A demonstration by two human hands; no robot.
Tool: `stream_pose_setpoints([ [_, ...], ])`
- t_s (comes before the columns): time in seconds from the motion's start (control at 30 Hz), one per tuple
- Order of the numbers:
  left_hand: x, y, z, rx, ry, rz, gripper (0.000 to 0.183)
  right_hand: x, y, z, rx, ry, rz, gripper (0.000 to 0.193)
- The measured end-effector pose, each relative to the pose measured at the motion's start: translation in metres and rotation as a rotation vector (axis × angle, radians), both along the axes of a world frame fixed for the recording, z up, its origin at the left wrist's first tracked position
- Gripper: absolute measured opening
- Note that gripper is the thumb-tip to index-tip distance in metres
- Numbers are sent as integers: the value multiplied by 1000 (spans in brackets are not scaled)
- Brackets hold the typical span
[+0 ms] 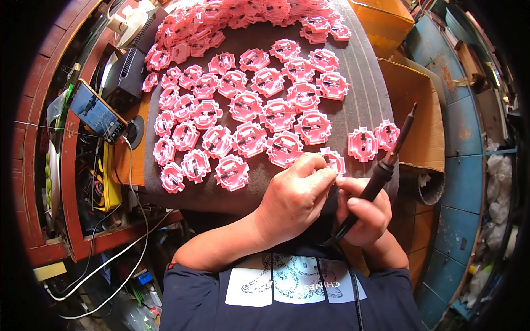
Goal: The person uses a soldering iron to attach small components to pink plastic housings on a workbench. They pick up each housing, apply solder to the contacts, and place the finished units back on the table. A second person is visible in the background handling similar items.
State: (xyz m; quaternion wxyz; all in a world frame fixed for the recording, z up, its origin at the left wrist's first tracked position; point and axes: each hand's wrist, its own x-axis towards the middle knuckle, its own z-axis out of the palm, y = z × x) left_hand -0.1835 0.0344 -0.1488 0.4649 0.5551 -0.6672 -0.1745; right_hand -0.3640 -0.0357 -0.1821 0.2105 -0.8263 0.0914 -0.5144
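Observation:
My left hand [298, 194] is closed in a pinch at the front edge of the dark grey work surface. Just beyond its fingertips is a pink plastic part [334, 160], partly hidden by the fingers; what the pinch holds is too small to make out. Close beside it, my right hand [365, 212] grips a soldering iron [377, 179] with a black handle, its tip pointing up and away to the right. The right thumb and fingertips nearly meet the left ones. Two more pink parts [362, 144] lie just beyond the right hand.
Rows of pink parts [248, 106] with small black pieces inside cover the surface, with a heap [237, 14] at the far end. A phone [98, 112] leans at the left near cables [144, 220]. Right are a cardboard box [411, 94] and blue cabinets [461, 127].

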Motion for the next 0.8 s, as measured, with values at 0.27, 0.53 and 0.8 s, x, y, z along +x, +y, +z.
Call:
stream_pose_setpoints([
  [0.27, -2, 2, -3, 21, 46, 47, 22, 2, 2, -1, 15, 73, -61, 53],
  [0.53, 0, 3, -1, 3, 12, 58, 22, 7, -1, 0, 35, 75, -52, 57],
  [0.8, -2, 1, -1, -10, 13, 53, 22, -6, 4, 5, 44, 52, -123, 27],
])
